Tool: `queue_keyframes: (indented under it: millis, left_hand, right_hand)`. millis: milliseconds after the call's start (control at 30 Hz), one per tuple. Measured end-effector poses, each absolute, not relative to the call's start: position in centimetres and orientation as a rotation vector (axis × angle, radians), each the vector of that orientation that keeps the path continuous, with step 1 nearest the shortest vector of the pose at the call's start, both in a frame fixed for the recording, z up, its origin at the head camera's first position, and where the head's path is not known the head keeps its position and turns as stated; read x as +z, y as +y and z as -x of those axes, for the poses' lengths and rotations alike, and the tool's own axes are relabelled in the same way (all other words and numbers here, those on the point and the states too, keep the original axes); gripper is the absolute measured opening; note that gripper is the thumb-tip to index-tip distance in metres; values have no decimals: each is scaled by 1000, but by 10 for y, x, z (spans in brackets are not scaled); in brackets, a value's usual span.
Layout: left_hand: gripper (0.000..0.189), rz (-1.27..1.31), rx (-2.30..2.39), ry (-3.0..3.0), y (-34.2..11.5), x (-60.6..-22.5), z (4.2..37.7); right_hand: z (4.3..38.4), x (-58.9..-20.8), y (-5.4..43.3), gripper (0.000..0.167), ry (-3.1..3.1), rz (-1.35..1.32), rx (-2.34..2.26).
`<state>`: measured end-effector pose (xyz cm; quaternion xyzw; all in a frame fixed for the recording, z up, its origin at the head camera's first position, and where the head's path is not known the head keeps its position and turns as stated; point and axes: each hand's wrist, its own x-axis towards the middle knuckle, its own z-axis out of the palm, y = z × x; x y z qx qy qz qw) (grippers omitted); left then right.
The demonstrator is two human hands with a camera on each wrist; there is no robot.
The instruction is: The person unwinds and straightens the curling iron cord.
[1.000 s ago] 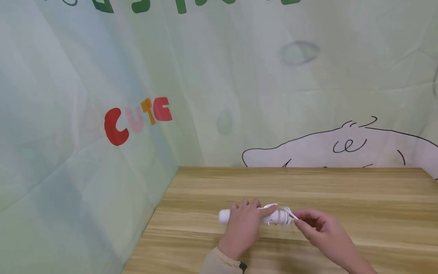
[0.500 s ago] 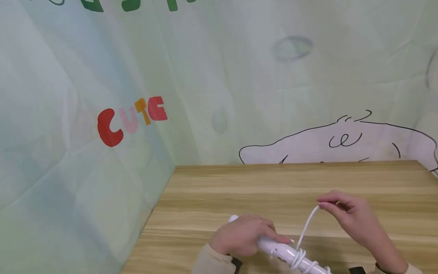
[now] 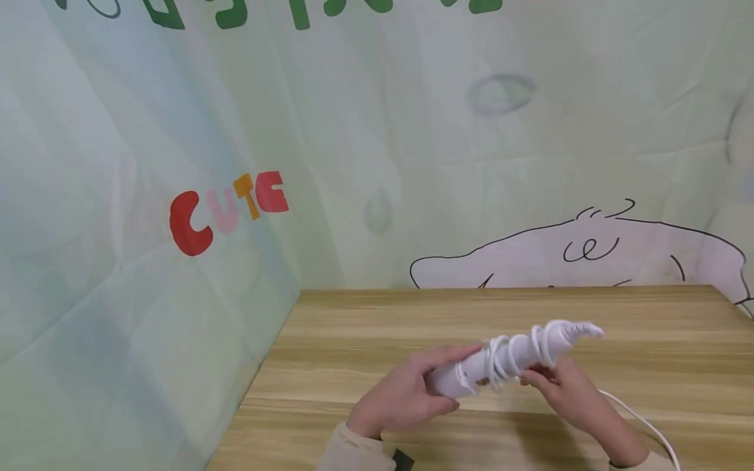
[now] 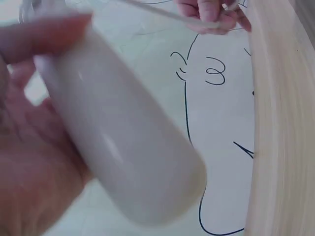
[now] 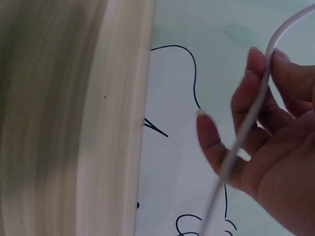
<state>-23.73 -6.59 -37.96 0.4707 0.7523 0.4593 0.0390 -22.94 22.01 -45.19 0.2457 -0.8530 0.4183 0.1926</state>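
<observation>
My left hand (image 3: 406, 389) grips one end of a white wand-shaped electric appliance (image 3: 452, 382), raised at a slant over the table. White cord (image 3: 499, 358) is coiled loosely round the other half, which ends in a ribbed, bent cord sleeve (image 3: 586, 330). In the left wrist view, the appliance's smooth rounded end (image 4: 128, 142) juts out past the thumb and palm. My right hand (image 3: 568, 392) is just beneath the coils. Seen from the right wrist, its thumb and fingertips pinch the cord (image 5: 248, 115); a free length of cord (image 3: 642, 422) trails beside the forearm.
The wood-grain table (image 3: 353, 327) meets a pale printed cloth backdrop (image 3: 377, 131) at its back and left edges. Coloured letters (image 3: 191, 222) and a line-drawn figure (image 3: 589, 255) are printed on the cloth.
The appliance has swung from pointing toward the front right to pointing up and right. My right hand has unwound some cord, lifting it, then moved down and left below the appliance.
</observation>
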Motion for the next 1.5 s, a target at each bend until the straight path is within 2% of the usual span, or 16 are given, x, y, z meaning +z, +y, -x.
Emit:
queue_keyframes:
  millis: [100,200,333,500,667,833,967,1133,1300,1500]
  left_hand:
    - [85,-1274,1438,2493,-61,-383,240]
    - [86,-1191,1358,2660,-56,-390,244]
    - [87,-1157,1238,2795,-49,-397,247]
    - [88,-1081,1160,2899,-43,-398,245]
    - [89,-945,1048,3116,-42,-404,247]
    - [81,-873,597,3328,-49,-410,253]
    - [75,-953,317,3226,-55,-409,252]
    - [73,-1166,280,3000,-62,-400,245]
    - [78,-1436,407,2642,-70,-391,242]
    - [82,-1645,807,2186,-81,-390,252]
  right_hand:
    - [227,-450,209,9,-2548,-608,1141]
    - [224,-448,199,11,-2555,-638,1157]
    - [218,-444,185,17,-2361,-757,1548]
    - [211,-437,168,10,-2112,-762,1888]
    - [206,-430,158,8,-2093,-663,1799]
    - [197,-415,159,18,-2251,-577,1436]
    - [195,-405,172,25,-2266,-618,1262]
    - [200,-401,189,34,-2207,-659,1104]
    - [207,-407,203,36,-2142,-607,1087]
    - [217,-427,209,26,-2178,-462,1156]
